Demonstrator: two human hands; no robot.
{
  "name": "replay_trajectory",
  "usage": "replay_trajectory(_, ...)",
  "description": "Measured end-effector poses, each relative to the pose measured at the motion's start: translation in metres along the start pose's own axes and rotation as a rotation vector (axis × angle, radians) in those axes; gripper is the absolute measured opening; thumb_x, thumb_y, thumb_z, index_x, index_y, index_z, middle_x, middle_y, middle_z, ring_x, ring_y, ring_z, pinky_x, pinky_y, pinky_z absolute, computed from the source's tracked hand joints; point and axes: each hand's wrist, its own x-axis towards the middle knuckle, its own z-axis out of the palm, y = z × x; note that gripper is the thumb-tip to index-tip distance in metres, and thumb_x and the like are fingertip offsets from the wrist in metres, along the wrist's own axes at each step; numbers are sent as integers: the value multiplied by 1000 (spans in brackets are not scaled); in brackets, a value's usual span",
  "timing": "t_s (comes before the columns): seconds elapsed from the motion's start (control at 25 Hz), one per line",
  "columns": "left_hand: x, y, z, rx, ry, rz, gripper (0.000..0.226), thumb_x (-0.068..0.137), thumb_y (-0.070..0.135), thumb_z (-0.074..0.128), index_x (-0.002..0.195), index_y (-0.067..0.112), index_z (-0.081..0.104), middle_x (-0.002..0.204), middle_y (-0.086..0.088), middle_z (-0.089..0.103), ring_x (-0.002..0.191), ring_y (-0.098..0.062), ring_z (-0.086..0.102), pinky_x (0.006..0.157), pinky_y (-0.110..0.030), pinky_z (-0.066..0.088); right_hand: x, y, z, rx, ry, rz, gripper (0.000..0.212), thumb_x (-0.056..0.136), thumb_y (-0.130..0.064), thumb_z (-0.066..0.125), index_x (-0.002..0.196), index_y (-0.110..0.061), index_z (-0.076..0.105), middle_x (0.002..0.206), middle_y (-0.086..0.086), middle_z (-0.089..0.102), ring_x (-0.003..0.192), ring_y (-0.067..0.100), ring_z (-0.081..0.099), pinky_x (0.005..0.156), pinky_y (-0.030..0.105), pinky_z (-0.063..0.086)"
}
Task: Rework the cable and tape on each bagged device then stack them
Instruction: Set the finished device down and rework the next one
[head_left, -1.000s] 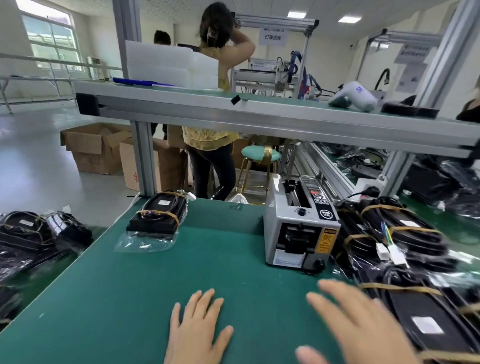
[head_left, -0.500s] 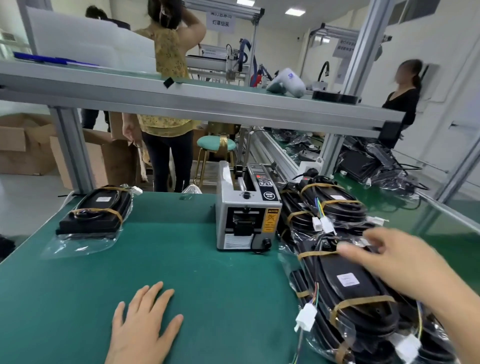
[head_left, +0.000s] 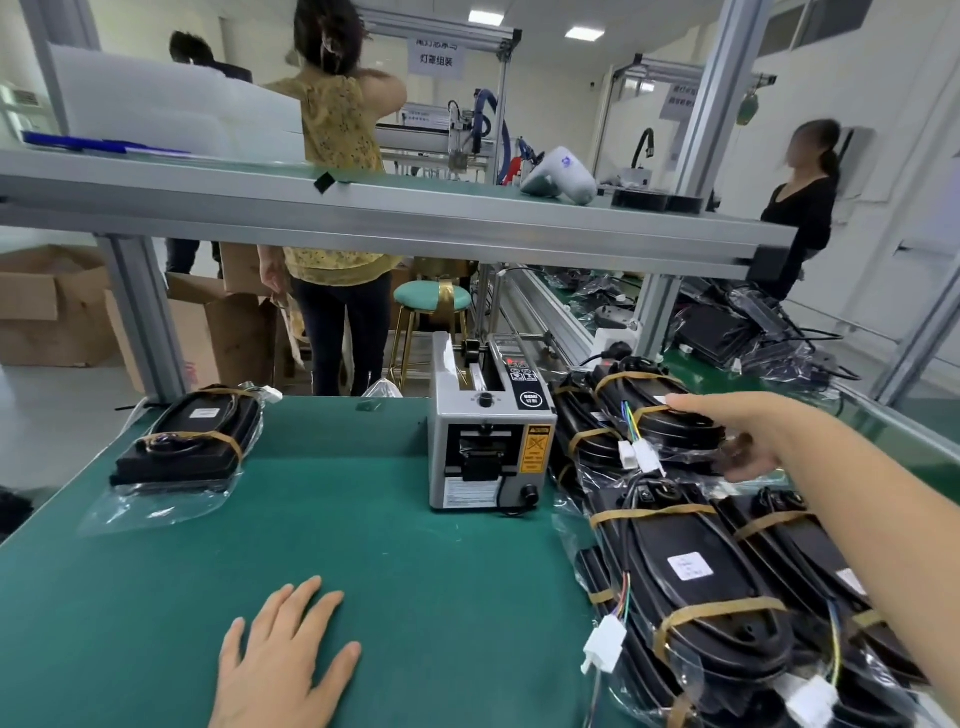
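A grey tape dispenser (head_left: 491, 447) stands on the green mat (head_left: 322, 519) — behind it a teal stool (head_left: 432, 297), cardboard boxes (head_left: 49, 306), and a white handheld tool (head_left: 560, 176) on the shelf (head_left: 395, 218).

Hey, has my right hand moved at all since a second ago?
Yes. The right hand has reached forward and rightward, from the near table edge to the bagged devices right of the tape dispenser.

Black bagged devices (head_left: 696, 571), cables bound with tan tape, lie heaped at my right; one taped device (head_left: 189, 441) lies alone far left.
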Motion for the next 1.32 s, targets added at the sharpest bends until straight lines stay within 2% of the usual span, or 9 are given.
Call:
replay_trajectory(0.2, -2, 2, -4, -15, -7, -8, 105, 44, 67, -17, 142, 50, 16, 153, 27, 3, 144, -2, 1, 117, -35, 3, 7, 9, 0, 547, -53, 38, 34, 74, -23, 79, 92, -7, 55, 84, 11, 58, 76, 25, 63, 52, 38, 57)
replay_trajectory(0.28, -4, 2, -7, -39, -21, -5, 105, 44, 68, -16, 142, 50, 17, 153, 27, 4, 145, -2, 1, 117, -35, 3, 9, 11, -2, 666, -59, 12, 22, 80, -14, 74, 83, -6, 53, 86, 12, 60, 73, 24, 62, 68, 41, 59)
replay_trajectory(0.36, -5, 0, -10, -80, -40, 12, 99, 49, 70, -13, 141, 50, 18, 153, 28, 3, 144, -2, 1, 116, -34, 2, 7, 13, -8, 681, -18, -72, 18, 82, -12, 71, 85, -6, 55, 92, 14, 63, 73, 23, 62, 85, 42, 55)
replay_trajectory(0.48, -12, 3, -21, -182, 37, 74, 64, 79, 70, 23, 138, 47, 30, 152, 24, 15, 144, -5, 13, 118, -38, 8, -13, 10, -27, 659, 83, -293, 32, 81, -13, 71, 109, -1, 60, 104, 18, 67, 76, 25, 66, 62, 37, 59)
replay_trajectory(0.6, -20, 7, -48, -562, 398, 198, 62, 68, 53, 47, 118, 22, 65, 130, 25, 50, 122, -11, 47, 106, -51, 29, -56, 4, -45, 523, 143, -595, 39, 74, -14, 74, 112, -6, 67, 84, 5, 73, 61, 12, 68, 49, 20, 56)
replay_trajectory(0.76, -32, 29, -117, -767, 640, 439, 53, 69, 48, 59, 117, 26, 61, 133, 14, 53, 128, -3, 42, 110, -17, 25, -139, -5, -24, 64, -56, -985, 51, 41, -35, 82, 92, -36, 75, 83, -11, 75, 72, 2, 70, 61, 18, 56)
replay_trajectory(1.0, -27, 56, -130, -856, 84, 591, 98, 46, 30, 82, 130, 58, 39, 125, 28, 57, 114, 12, 51, 87, -3, 37, -204, -6, 106, -490, -171, -1460, 39, 58, -36, 73, 96, -31, 67, 86, -10, 64, 83, 3, 59, 77, 23, 49)
replay_trajectory(1.12, -18, 30, -104, -1161, 67, 382, 70, 36, 16, 86, 101, 38, 70, 91, 3, 75, 81, -4, 68, 71, -10, 49, -192, 20, 165, -103, -323, -1171, 59, 64, -52, 73, 120, -40, 59, 111, -19, 62, 104, -5, 56, 92, 15, 44)
replay_trajectory(1.32, -20, 5, -76, -1442, 135, 193, 72, 26, 17, 93, 95, 26, 73, 85, -11, 74, 79, -21, 72, 73, -24, 57, -116, 79, 198, 351, -283, -544, 21, 94, -39, 53, 105, -27, 66, 122, -9, 63, 114, 10, 56, 85, 17, 38)
